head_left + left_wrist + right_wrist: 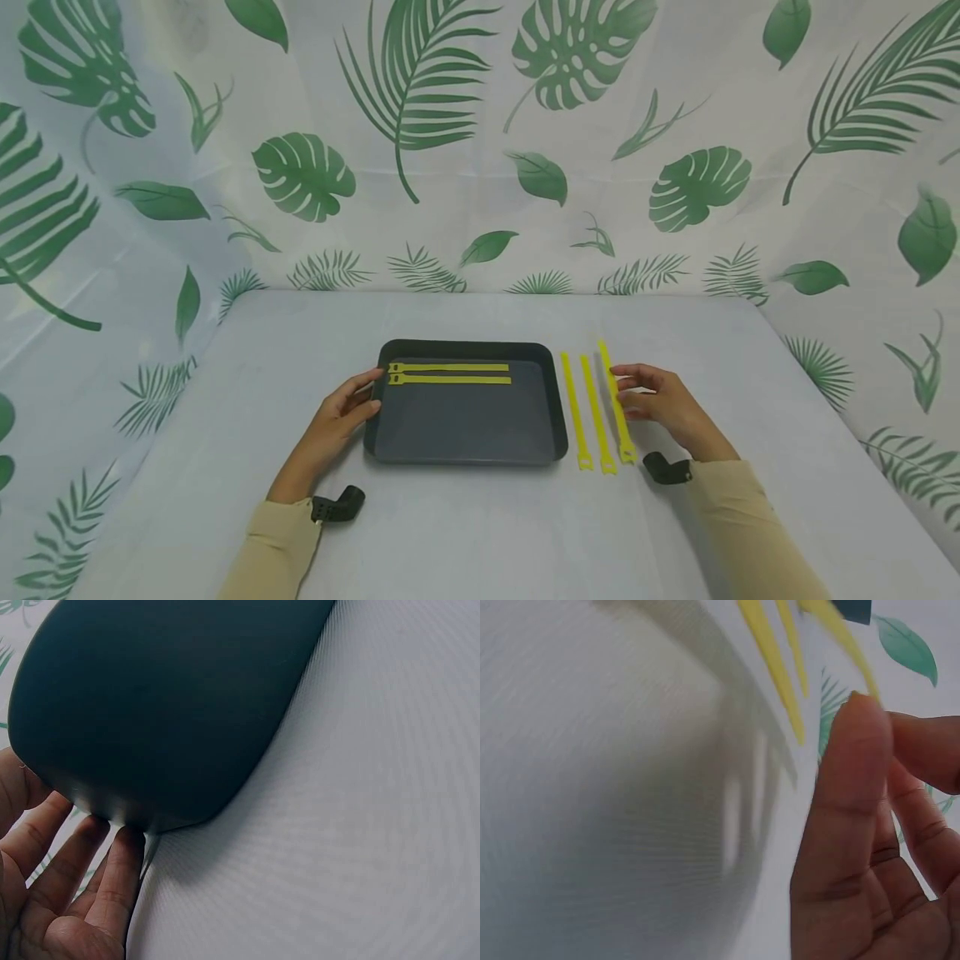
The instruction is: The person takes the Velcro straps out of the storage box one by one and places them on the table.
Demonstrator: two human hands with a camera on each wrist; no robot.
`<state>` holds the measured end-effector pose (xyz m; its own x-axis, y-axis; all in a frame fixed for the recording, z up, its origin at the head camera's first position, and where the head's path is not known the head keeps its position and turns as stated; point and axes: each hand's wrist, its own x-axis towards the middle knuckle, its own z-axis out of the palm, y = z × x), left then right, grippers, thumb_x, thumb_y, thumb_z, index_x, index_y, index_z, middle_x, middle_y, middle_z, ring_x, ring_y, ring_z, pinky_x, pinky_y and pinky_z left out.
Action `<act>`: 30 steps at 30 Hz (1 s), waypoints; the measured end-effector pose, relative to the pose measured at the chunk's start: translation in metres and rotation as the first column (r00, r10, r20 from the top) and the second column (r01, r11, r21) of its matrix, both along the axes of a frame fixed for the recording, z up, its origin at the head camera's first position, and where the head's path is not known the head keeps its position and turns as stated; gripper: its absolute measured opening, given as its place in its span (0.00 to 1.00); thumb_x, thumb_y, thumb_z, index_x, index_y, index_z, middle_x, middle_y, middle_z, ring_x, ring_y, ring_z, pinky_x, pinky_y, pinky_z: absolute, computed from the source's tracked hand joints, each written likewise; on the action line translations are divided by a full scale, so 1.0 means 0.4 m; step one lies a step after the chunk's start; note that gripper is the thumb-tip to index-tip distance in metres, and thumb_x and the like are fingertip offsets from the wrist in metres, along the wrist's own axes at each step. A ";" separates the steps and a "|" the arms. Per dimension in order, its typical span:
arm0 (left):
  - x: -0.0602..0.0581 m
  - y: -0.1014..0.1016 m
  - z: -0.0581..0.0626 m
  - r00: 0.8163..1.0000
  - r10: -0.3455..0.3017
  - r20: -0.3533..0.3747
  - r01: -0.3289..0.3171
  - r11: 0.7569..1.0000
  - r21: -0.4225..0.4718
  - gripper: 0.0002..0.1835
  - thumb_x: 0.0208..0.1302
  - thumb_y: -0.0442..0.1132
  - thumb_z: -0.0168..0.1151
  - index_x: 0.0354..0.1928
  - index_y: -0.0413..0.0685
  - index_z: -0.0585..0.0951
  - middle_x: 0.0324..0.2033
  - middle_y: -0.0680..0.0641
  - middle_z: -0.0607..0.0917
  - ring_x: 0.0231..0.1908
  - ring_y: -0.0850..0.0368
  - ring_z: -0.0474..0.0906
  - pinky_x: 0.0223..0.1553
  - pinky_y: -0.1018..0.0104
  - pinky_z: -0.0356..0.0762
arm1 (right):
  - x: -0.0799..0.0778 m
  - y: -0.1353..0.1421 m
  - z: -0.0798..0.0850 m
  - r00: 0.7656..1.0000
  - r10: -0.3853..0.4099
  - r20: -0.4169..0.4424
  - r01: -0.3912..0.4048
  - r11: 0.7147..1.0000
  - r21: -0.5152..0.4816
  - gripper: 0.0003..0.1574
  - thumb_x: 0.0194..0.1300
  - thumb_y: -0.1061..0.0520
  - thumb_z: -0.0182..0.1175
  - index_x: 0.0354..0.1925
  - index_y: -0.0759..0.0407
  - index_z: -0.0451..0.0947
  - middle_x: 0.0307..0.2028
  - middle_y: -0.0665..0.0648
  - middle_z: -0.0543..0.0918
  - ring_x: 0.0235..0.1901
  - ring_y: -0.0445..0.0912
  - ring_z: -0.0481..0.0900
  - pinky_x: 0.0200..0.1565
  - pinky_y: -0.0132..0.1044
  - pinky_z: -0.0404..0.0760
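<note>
A dark grey rectangular tray (465,433) lies on the white table. Two yellow cable ties (450,380) with slotted heads rest inside it, side by side near its far edge, heads to the left. At the tray's left side, my left hand (330,429) touches the rim with thumb and fingertips; the left wrist view shows those fingertips (96,823) against the outer wall. Thumb and fingers of my right hand (671,408) pinch a third yellow cable tie (617,404) along its strap, slotted head towards me. Two more yellow ties (592,408) lie just left of it.
White cloth with green leaf prints (480,167) hangs behind and at both sides of the table (487,533). A black wrist device (339,504) sits on the left wrist, and another (666,468) on the right, beside the beige sleeves.
</note>
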<state>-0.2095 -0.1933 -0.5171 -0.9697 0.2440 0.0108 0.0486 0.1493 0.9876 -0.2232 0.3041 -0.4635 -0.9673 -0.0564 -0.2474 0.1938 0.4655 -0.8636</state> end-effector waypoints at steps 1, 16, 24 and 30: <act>0.001 0.000 0.000 1.000 0.000 -0.003 0.000 1.000 0.000 0.30 0.82 0.33 0.59 0.80 0.34 0.66 0.80 0.31 0.65 0.79 0.30 0.62 0.62 0.78 0.73 | -0.002 0.001 -0.002 1.000 -0.005 0.012 0.005 1.000 0.016 0.33 0.75 0.67 0.65 0.74 0.73 0.70 0.53 0.65 0.80 0.41 0.43 0.84 0.42 0.35 0.89; -0.001 -0.007 -0.004 1.000 0.003 -0.020 -0.003 1.000 -0.001 0.30 0.82 0.32 0.59 0.80 0.33 0.66 0.79 0.30 0.65 0.78 0.30 0.63 0.61 0.79 0.73 | -0.010 -0.011 -0.014 0.999 0.004 0.048 -0.014 0.979 0.203 0.27 0.71 0.70 0.64 0.66 0.75 0.76 0.47 0.65 0.82 0.36 0.47 0.82 0.35 0.36 0.87; 0.001 -0.007 -0.005 1.000 -0.012 -0.022 0.012 1.000 0.016 0.30 0.82 0.33 0.58 0.80 0.33 0.65 0.80 0.30 0.64 0.79 0.29 0.62 0.62 0.79 0.72 | -0.009 -0.012 -0.003 0.999 0.016 0.043 -0.028 0.961 0.275 0.25 0.67 0.69 0.67 0.62 0.74 0.79 0.42 0.61 0.82 0.36 0.47 0.81 0.36 0.35 0.86; -0.001 -0.004 -0.006 1.000 -0.012 -0.023 0.012 1.000 0.004 0.30 0.82 0.33 0.58 0.80 0.33 0.66 0.80 0.31 0.63 0.79 0.30 0.61 0.63 0.77 0.72 | -0.006 -0.009 0.005 1.000 0.014 0.021 -0.020 0.950 0.311 0.30 0.71 0.66 0.68 0.68 0.72 0.76 0.42 0.61 0.82 0.34 0.48 0.82 0.35 0.36 0.84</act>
